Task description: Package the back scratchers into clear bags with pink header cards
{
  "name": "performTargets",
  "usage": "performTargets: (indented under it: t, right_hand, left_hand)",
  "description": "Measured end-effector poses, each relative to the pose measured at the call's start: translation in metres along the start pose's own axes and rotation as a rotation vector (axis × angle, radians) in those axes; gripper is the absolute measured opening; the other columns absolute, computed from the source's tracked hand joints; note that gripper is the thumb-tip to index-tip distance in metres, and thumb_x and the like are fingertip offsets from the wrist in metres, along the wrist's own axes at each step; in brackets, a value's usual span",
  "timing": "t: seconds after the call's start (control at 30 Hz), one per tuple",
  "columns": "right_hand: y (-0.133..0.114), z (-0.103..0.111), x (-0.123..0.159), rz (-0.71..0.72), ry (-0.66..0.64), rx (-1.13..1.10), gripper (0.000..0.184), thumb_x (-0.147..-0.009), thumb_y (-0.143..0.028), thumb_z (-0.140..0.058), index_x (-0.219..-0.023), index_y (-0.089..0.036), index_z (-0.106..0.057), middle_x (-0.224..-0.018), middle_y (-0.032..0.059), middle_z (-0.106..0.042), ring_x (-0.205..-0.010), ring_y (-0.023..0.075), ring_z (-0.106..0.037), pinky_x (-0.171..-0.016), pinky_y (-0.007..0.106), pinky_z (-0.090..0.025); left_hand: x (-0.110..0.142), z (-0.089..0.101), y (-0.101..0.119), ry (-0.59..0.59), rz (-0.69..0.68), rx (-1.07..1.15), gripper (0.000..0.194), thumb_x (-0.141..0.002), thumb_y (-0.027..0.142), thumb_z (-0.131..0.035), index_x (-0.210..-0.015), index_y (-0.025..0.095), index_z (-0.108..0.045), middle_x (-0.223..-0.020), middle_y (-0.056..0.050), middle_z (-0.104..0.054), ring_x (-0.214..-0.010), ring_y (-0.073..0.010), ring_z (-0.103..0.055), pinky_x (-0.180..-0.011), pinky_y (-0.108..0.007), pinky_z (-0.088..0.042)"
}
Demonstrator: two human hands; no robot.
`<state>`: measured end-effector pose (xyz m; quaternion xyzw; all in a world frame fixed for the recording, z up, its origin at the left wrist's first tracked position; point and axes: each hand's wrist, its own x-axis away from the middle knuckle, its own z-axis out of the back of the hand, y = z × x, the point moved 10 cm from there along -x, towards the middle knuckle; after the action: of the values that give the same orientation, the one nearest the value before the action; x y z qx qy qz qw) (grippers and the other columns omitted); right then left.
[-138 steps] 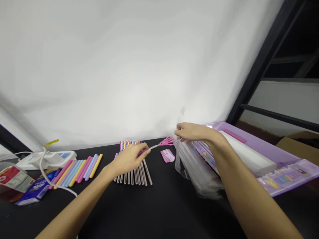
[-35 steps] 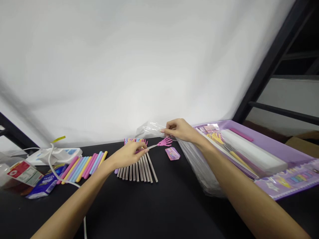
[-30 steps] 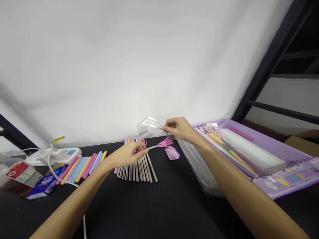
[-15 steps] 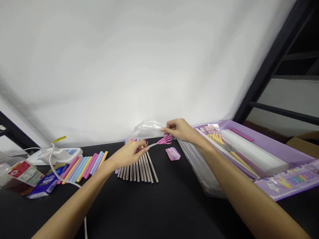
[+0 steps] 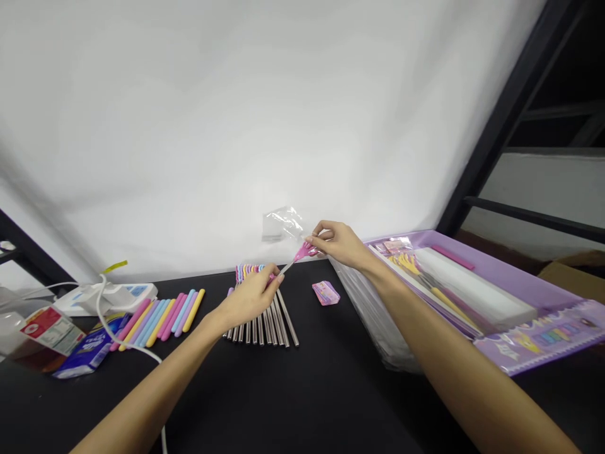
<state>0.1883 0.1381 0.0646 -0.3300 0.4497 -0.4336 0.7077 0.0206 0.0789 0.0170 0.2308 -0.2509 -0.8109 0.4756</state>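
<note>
My left hand [image 5: 255, 291] is closed around the shaft of a back scratcher, which has a thin metal rod and a pink hand-shaped head [image 5: 304, 251]. That head points up to the right and meets the fingers of my right hand [image 5: 338, 243]. Pinched in my right hand is a clear plastic bag [image 5: 286, 221], spread out to the left against the white wall. Whether the pink head is inside the bag's mouth I cannot tell. Below my left hand lies a row of metal rods [image 5: 269, 328] with coloured hand-shaped heads, partly covered by the hand.
Small pink cards [image 5: 326, 293] lie right of the rods. Coloured tubes [image 5: 165, 318], a blue packet [image 5: 92, 350], a power strip [image 5: 142, 291] and a bottle [image 5: 45, 334] are on the left. At right, clear bags [image 5: 378, 321] lie beside a purple tray [image 5: 510, 277].
The pink head has tilted upward and drawn in under my right fingertips. The clear bag has risen higher against the wall.
</note>
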Motion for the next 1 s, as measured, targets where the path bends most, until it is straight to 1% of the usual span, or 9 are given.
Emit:
performTargets:
  t: [0.13,0.23,0.37,0.47,0.57,0.63,0.73,0.87,1.0]
  right_hand:
    - [-0.003,0.007,-0.002,0.020,0.073,-0.123,0.040,-0.073,-0.051,-0.076,-0.069,-0.020,-0.051,-0.067,0.0044,-0.071,-0.062,0.0162,-0.067,-0.063,0.032,-0.057]
    - [-0.004,0.008,-0.001,0.015,0.072,-0.219,0.042,-0.071,-0.052,-0.076,-0.069,-0.020,-0.051,-0.070,0.0054,-0.073,-0.066,0.0172,-0.068,-0.067,0.035,-0.057]
    - [-0.001,0.006,-0.001,-0.013,0.079,-0.306,0.043,-0.069,-0.053,-0.078,-0.070,-0.019,-0.052,-0.072,0.0056,-0.073,-0.070,0.0182,-0.069,-0.072,0.037,-0.057]
    - [-0.002,0.008,-0.002,0.040,0.167,-0.320,0.044,-0.067,-0.055,-0.078,-0.071,-0.020,-0.052,-0.067,0.0040,-0.072,-0.066,0.0169,-0.068,-0.073,0.037,-0.057]
    - [0.002,0.006,-0.001,0.059,0.246,-0.374,0.047,-0.065,-0.058,-0.078,-0.069,-0.020,-0.050,-0.068,0.0033,-0.072,-0.065,0.0171,-0.068,-0.072,0.037,-0.058]
    - [0.007,0.000,-0.001,0.028,0.233,-0.413,0.048,-0.064,-0.059,-0.078,-0.069,-0.020,-0.049,-0.068,0.0031,-0.072,-0.067,0.0180,-0.070,-0.072,0.036,-0.059]
    - [0.012,-0.007,-0.002,-0.006,0.167,-0.447,0.046,-0.066,-0.055,-0.079,-0.070,-0.020,-0.049,-0.066,0.0027,-0.072,-0.068,0.0184,-0.071,-0.072,0.035,-0.058]
    - [0.014,-0.002,-0.005,0.011,0.140,-0.394,0.044,-0.068,-0.054,-0.078,-0.075,-0.020,-0.050,-0.065,0.0020,-0.072,-0.067,0.0188,-0.072,-0.068,0.032,-0.057]
    - [0.013,0.003,-0.004,0.025,0.126,-0.299,0.044,-0.070,-0.055,-0.076,-0.075,-0.021,-0.049,-0.070,0.0035,-0.074,-0.072,0.0213,-0.073,-0.065,0.031,-0.057]
  left_hand:
    - [0.002,-0.011,0.001,-0.006,0.019,0.153,0.026,-0.100,0.048,-0.030,-0.093,0.024,-0.039,-0.055,0.009,-0.043,-0.042,-0.0102,-0.041,-0.045,-0.022,-0.032]
    - [0.001,-0.018,0.002,-0.012,-0.002,0.282,0.026,-0.100,0.048,-0.030,-0.093,0.024,-0.037,-0.055,0.010,-0.044,-0.039,-0.0087,-0.040,-0.043,-0.020,-0.033]
    - [0.000,-0.019,0.003,0.037,-0.028,0.368,0.027,-0.099,0.049,-0.033,-0.093,0.023,-0.038,-0.054,0.010,-0.044,-0.036,-0.0069,-0.038,-0.039,-0.018,-0.030]
    - [-0.002,-0.022,0.003,0.042,-0.007,0.472,0.029,-0.097,0.052,-0.037,-0.094,0.024,-0.038,-0.057,0.010,-0.046,-0.036,-0.0058,-0.037,-0.037,-0.016,-0.028]
    - [-0.004,-0.031,0.001,0.001,0.034,0.636,0.030,-0.095,0.055,-0.039,-0.096,0.025,-0.036,-0.057,0.011,-0.047,-0.033,-0.0052,-0.035,-0.034,-0.015,-0.024]
    - [-0.005,-0.034,-0.001,-0.007,0.042,0.690,0.030,-0.095,0.055,-0.040,-0.096,0.025,-0.036,-0.056,0.011,-0.046,-0.033,-0.0047,-0.034,-0.034,-0.014,-0.023]
    - [-0.007,-0.033,-0.007,0.030,0.041,0.668,0.030,-0.095,0.054,-0.043,-0.097,0.025,-0.038,-0.056,0.011,-0.046,-0.034,-0.0043,-0.035,-0.034,-0.014,-0.024]
    - [-0.008,-0.031,-0.012,0.048,0.068,0.653,0.030,-0.094,0.054,-0.044,-0.096,0.024,-0.040,-0.054,0.011,-0.044,-0.034,-0.0044,-0.033,-0.034,-0.014,-0.023]
    - [-0.005,-0.030,-0.012,0.087,0.114,0.641,0.030,-0.093,0.054,-0.046,-0.096,0.024,-0.041,-0.054,0.010,-0.044,-0.035,-0.0043,-0.034,-0.035,-0.014,-0.024]
